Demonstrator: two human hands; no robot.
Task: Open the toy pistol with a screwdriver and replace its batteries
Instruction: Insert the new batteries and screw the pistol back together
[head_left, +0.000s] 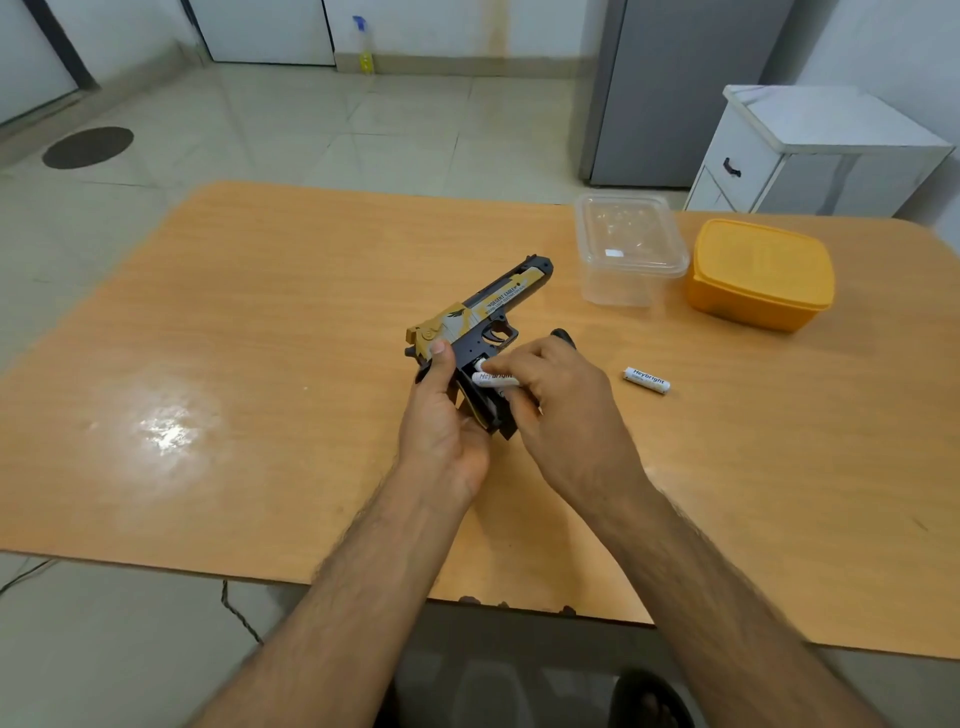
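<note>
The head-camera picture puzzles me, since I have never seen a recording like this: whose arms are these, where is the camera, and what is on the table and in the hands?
No machine here: a person wears a wide-angle camera on the head, looking forward and down, so you see their own two arms. The left hand grips the toy pistol by its handle above the wooden table. The right hand pinches a white battery at the open handle. A second battery lies on the table to the right. Farther back stand a clear plastic box and an orange lidded box.
</note>
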